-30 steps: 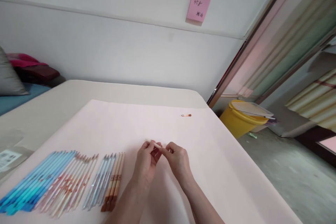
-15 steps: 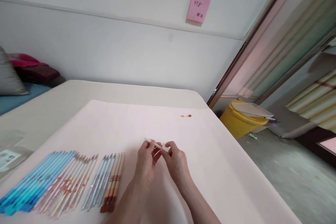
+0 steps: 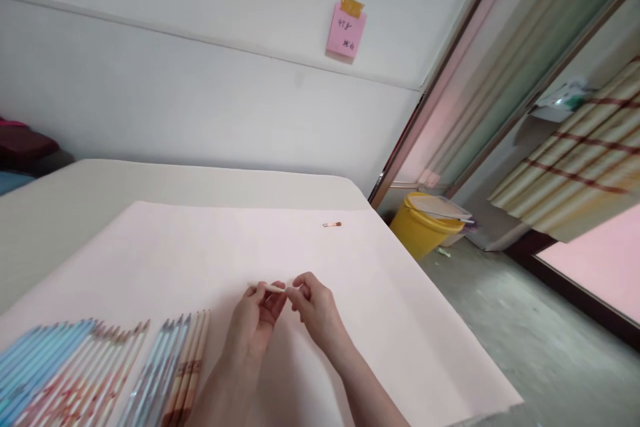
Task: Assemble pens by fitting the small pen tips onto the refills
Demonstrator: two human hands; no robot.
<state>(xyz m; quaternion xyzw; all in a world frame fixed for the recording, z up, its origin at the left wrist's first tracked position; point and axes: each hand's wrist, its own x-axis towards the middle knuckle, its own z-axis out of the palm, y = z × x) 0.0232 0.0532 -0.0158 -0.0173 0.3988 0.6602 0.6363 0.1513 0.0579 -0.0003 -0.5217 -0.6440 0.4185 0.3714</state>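
My left hand (image 3: 255,320) pinches a thin pale stick, a pen refill or slim pen (image 3: 267,287), between thumb and fingers above the pink sheet (image 3: 400,320). My right hand (image 3: 315,307) is closed in a pinch at the stick's right end, touching the left hand's fingertips. To the lower left lie rows of slim pens (image 3: 100,373), blue ones at the far left, then pink-white, pale grey and orange-brown ones nearest my left forearm. A small orange-tipped piece (image 3: 332,224) lies alone farther back on the sheet.
The pink sheet covers a beige table (image 3: 100,187) set against a white wall with a pink sticky note (image 3: 345,30). A yellow bucket (image 3: 420,223) stands on the floor to the right, by a sliding door. Dark red cushions (image 3: 25,143) lie at far left.
The view has swung right and tilted, so everything shifted left and lower in frame. My hands keep the same pinch on the stick, which now lies more level.
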